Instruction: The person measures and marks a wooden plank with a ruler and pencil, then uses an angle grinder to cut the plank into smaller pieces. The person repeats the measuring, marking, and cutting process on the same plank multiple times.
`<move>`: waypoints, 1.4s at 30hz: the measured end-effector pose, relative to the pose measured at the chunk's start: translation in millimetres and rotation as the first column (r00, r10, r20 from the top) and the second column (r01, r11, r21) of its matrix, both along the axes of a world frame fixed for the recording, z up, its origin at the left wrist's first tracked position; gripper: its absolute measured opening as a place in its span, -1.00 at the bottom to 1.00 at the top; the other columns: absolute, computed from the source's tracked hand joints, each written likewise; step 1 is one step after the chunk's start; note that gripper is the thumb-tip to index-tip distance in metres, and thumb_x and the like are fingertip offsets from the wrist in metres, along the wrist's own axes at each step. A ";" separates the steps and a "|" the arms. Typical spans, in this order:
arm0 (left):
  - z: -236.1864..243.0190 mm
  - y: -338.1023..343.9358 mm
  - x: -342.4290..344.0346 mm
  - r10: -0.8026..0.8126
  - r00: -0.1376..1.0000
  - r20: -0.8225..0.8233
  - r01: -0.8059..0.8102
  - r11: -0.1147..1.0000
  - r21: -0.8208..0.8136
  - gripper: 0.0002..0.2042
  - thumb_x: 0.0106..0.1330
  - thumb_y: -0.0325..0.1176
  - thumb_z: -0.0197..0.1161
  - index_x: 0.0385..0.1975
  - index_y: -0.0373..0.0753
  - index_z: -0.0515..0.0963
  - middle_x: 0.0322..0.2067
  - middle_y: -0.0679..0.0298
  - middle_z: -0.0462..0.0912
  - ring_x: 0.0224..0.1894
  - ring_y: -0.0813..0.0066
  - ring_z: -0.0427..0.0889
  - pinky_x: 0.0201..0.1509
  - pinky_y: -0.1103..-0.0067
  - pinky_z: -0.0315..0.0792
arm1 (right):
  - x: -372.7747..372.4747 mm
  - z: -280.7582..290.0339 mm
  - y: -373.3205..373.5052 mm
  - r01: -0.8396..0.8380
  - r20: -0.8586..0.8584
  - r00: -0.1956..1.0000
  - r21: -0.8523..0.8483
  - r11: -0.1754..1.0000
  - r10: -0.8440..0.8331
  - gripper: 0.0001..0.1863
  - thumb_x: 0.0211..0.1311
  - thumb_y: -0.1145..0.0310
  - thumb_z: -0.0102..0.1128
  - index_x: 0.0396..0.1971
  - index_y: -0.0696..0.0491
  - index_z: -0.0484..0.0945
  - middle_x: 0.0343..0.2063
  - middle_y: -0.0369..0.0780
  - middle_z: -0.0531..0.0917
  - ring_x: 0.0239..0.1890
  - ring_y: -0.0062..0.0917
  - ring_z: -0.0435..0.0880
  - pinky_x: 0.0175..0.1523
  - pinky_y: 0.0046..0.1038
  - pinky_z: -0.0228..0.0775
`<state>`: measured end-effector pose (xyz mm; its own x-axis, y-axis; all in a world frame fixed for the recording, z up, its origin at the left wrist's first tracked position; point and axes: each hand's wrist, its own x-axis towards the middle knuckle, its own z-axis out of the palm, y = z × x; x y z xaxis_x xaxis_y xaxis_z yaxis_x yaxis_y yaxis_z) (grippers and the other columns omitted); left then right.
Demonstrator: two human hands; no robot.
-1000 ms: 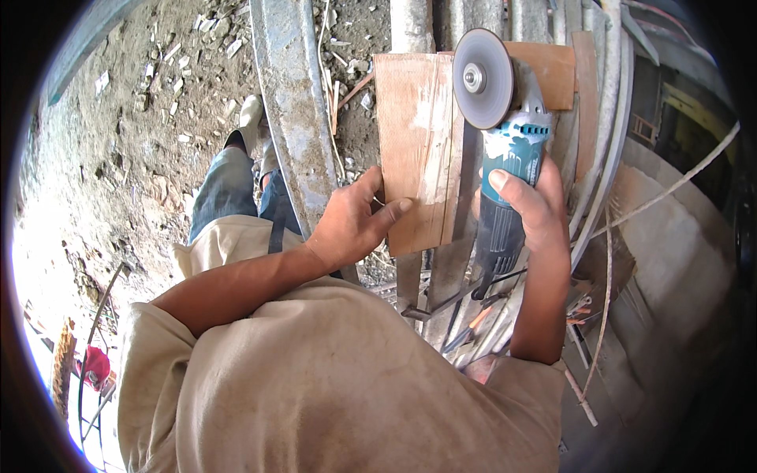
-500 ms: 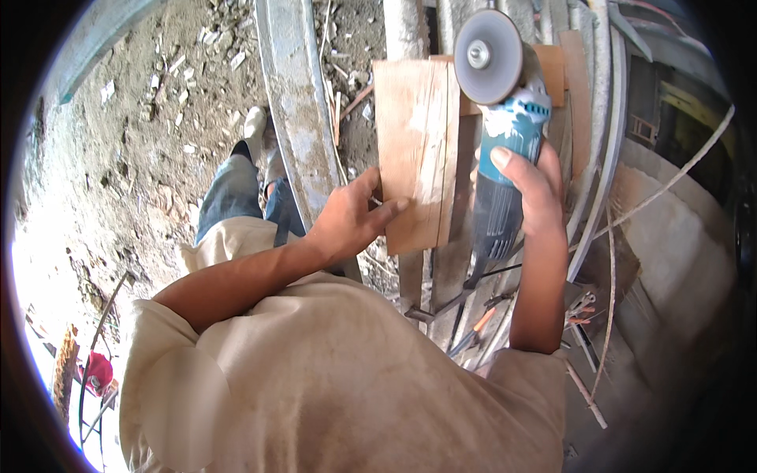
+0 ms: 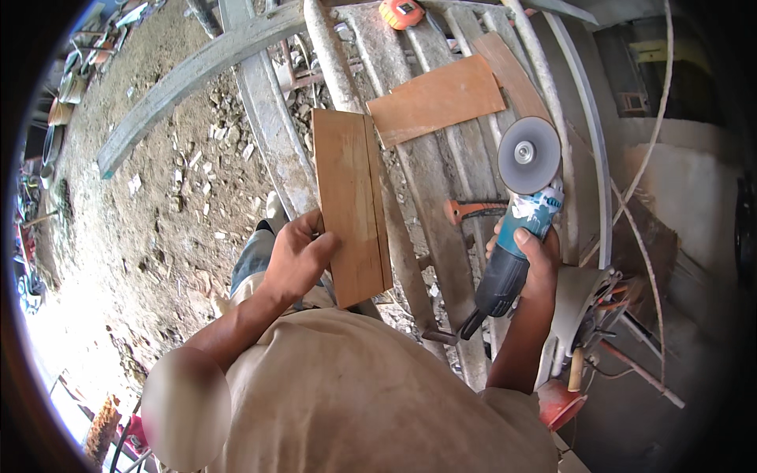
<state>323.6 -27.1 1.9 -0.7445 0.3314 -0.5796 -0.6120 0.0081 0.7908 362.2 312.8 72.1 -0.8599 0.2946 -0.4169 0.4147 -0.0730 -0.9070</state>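
Note:
My left hand [image 3: 303, 251] pinches the left edge of a brown tile [image 3: 347, 201] with a wood-grain face, thumb on top. A dark straight line runs along the tile near its right side. In my right hand [image 3: 536, 256] is a teal and black angle grinder [image 3: 512, 260], gripped round its body. Its grey disc [image 3: 529, 155] faces up, apart from the tile. A second wood-grain piece [image 3: 438, 98] lies across the slats farther off, and a narrower strip [image 3: 512, 79] is beside it. The undersides of both held things are hidden.
Dusty slats [image 3: 441, 197] form the bench under the work. On it rest an orange-handled tool [image 3: 473, 210] and an orange tape measure [image 3: 401, 13]. A long grey beam [image 3: 205, 67] crosses at the far left over rubble-strewn ground [image 3: 177, 169]. Thin rods [image 3: 643, 260] stand at the right.
The held tile has moved left, away from the grinder, uncovering the slats and the orange-handled tool. The grinder has shifted right and nearer me. The view has shifted too.

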 end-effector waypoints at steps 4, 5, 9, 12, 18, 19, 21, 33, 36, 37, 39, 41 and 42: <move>34.8 32.0 0.6 0.066 0.998 0.006 -0.065 0.992 -0.110 -0.70 0.28 -0.35 0.12 -0.13 -0.45 0.60 -0.39 0.25 0.68 -0.45 0.59 0.63 -0.35 0.59 0.53 | 23.6 2.6 0.4 0.068 -0.056 0.996 -0.011 0.998 -0.069 -0.33 0.03 0.09 0.40 0.04 0.26 0.46 -0.28 -0.07 0.65 -0.42 -0.35 0.72 -0.34 -0.34 0.64; 34.8 38.6 2.9 0.070 0.997 0.018 -0.068 0.991 -0.116 -0.70 0.28 -0.34 0.12 -0.14 -0.45 0.60 -0.40 0.25 0.68 -0.45 0.57 0.63 -0.35 0.58 0.54 | 30.1 2.7 3.3 0.075 -0.063 0.995 -0.015 0.997 -0.076 -0.32 0.02 0.09 0.40 0.04 0.26 0.46 -0.29 -0.08 0.65 -0.43 -0.35 0.72 -0.35 -0.34 0.64; 40.6 67.8 0.1 0.107 0.993 0.053 -0.099 0.987 -0.125 -0.69 0.30 -0.32 0.12 -0.16 -0.47 0.59 -0.41 0.22 0.67 -0.43 0.52 0.66 -0.31 0.56 0.59 | 53.5 1.0 11.3 0.093 -0.097 0.991 -0.037 0.995 -0.097 -0.31 0.01 0.09 0.40 0.03 0.27 0.45 -0.29 -0.08 0.65 -0.44 -0.35 0.72 -0.39 -0.35 0.62; 35.0 85.9 -14.2 0.102 0.994 0.027 -0.101 0.993 -0.061 -0.68 0.31 -0.31 0.13 -0.13 -0.48 0.58 -0.37 0.18 0.68 -0.37 0.49 0.68 -0.26 0.53 0.63 | 64.9 2.2 12.2 0.109 -0.123 0.986 -0.065 0.992 -0.116 -0.33 0.00 0.11 0.40 0.02 0.27 0.46 -0.30 -0.08 0.65 -0.45 -0.36 0.71 -0.40 -0.35 0.62; 4.6 90.8 -17.5 0.061 0.998 -0.014 -0.059 0.988 0.140 -0.66 0.36 -0.32 0.17 -0.06 -0.54 0.51 -0.17 0.11 0.67 -0.16 0.36 0.73 -0.10 0.48 0.70 | 68.0 1.6 19.8 0.061 -0.060 0.996 -0.095 0.994 -0.067 -0.37 -0.01 0.15 0.41 -0.01 0.24 0.47 -0.33 -0.10 0.65 -0.45 -0.38 0.71 -0.39 -0.36 0.61; -1.4 87.9 -17.6 0.018 1.000 -0.015 -0.017 0.997 0.078 -0.65 0.37 -0.28 0.19 -0.06 -0.50 0.51 -0.17 0.11 0.67 -0.18 0.38 0.72 -0.11 0.48 0.69 | 65.1 2.0 18.6 0.060 -0.042 0.997 -0.083 0.995 -0.064 -0.38 -0.01 0.16 0.41 0.00 0.24 0.47 -0.33 -0.10 0.65 -0.45 -0.39 0.71 -0.39 -0.37 0.60; -15.7 77.4 -15.3 -0.060 0.998 0.006 0.061 0.997 -0.041 -0.63 0.39 -0.20 0.23 -0.05 -0.44 0.51 -0.18 0.13 0.67 -0.21 0.41 0.72 -0.13 0.47 0.66 | 54.4 1.2 14.1 0.013 -0.031 0.999 -0.099 0.995 -0.016 -0.37 -0.02 0.16 0.42 0.00 0.22 0.47 -0.33 -0.11 0.65 -0.45 -0.40 0.70 -0.35 -0.38 0.60; -73.0 48.3 -97.7 0.086 0.970 -0.229 -0.111 0.989 -0.101 -0.35 0.37 0.06 0.36 0.12 -0.46 0.42 -0.15 0.02 0.67 -0.20 0.34 0.72 -0.17 0.45 0.66 | -69.2 -7.6 -42.5 -0.318 0.049 0.945 -0.093 0.944 0.323 -0.39 0.00 0.12 0.41 0.00 0.17 0.48 -0.34 -0.17 0.65 -0.42 -0.50 0.68 -0.28 -0.43 0.57; -67.9 35.8 -92.7 0.086 0.978 -0.192 -0.083 0.996 0.027 -0.42 0.45 -0.02 0.29 0.18 -0.43 0.42 -0.08 0.09 0.69 -0.09 0.42 0.74 -0.16 0.48 0.67 | -94.9 -26.1 -41.5 -0.392 0.098 0.912 -0.083 0.916 0.399 -0.41 0.02 0.10 0.42 -0.03 0.15 0.49 -0.36 -0.21 0.63 -0.43 -0.53 0.67 -0.30 -0.44 0.57; -66.9 33.8 -92.4 0.093 0.980 -0.177 -0.091 0.996 0.017 -0.43 0.46 -0.02 0.27 0.20 -0.42 0.42 -0.08 0.10 0.69 -0.10 0.44 0.73 -0.17 0.50 0.66 | -103.1 -26.1 -45.5 -0.417 0.111 0.899 -0.082 0.905 0.424 -0.42 0.02 0.09 0.42 -0.04 0.15 0.49 -0.37 -0.22 0.63 -0.43 -0.53 0.66 -0.30 -0.45 0.57; -65.4 35.4 -91.0 0.118 0.982 -0.151 -0.119 0.993 0.001 -0.45 0.49 -0.04 0.24 0.22 -0.41 0.41 -0.07 0.12 0.69 -0.12 0.47 0.72 -0.17 0.52 0.64 | -116.4 -27.3 -55.7 -0.445 0.097 0.889 -0.052 0.894 0.448 -0.43 0.02 0.07 0.44 -0.06 0.13 0.49 -0.39 -0.25 0.61 -0.44 -0.55 0.65 -0.31 -0.46 0.56; -80.3 40.7 -92.3 0.170 0.956 -0.241 -0.183 0.983 -0.033 -0.59 0.52 -0.06 0.18 0.02 -0.36 0.44 -0.18 0.11 0.67 -0.17 0.42 0.67 -0.15 0.45 0.56 | -129.6 -30.7 -60.9 -0.474 0.108 0.872 -0.050 0.879 0.477 -0.42 0.02 0.05 0.45 -0.07 0.12 0.50 -0.38 -0.26 0.61 -0.44 -0.56 0.65 -0.31 -0.46 0.55; -91.9 43.5 -95.1 0.200 0.927 -0.316 -0.236 0.969 -0.079 -0.61 0.53 -0.07 0.17 -0.05 -0.35 0.43 -0.21 0.08 0.66 -0.19 0.38 0.66 -0.15 0.41 0.53 | -135.0 -39.3 -57.1 -0.495 0.092 0.863 -0.033 0.868 0.496 -0.45 0.05 0.08 0.45 -0.06 0.12 0.50 -0.38 -0.27 0.61 -0.44 -0.57 0.65 -0.31 -0.47 0.55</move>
